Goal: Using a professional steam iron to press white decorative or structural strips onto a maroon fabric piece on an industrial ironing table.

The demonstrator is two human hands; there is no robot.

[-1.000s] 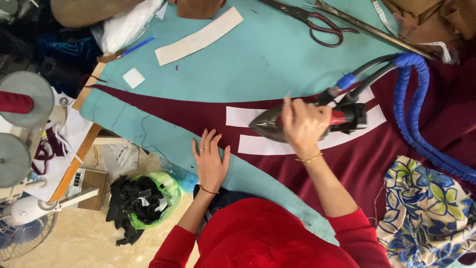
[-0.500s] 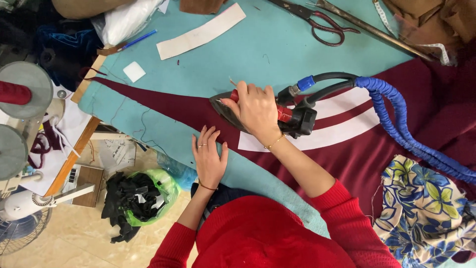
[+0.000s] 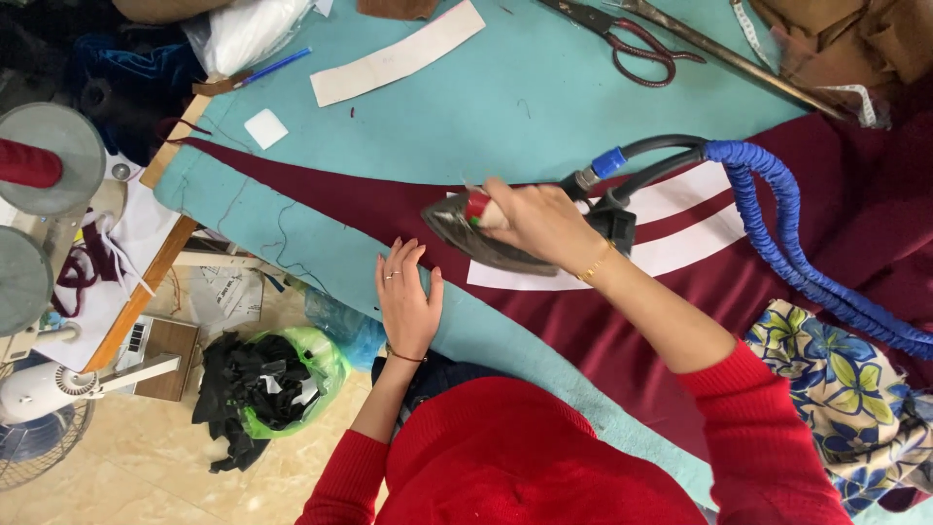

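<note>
Left hand: your left hand (image 3: 408, 303) lies flat, fingers spread, on the dark red cloth (image 3: 583, 321).
Right hand: your right hand (image 3: 540, 222) is wrapped tight around the grey steam iron (image 3: 486, 238).
Iron: it sits just beyond your left hand, nose pointing left along the white strip (image 3: 671, 255).

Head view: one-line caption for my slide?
Right hand presses a steam iron on maroon fabric; left hand flat at the table's edge.
</note>
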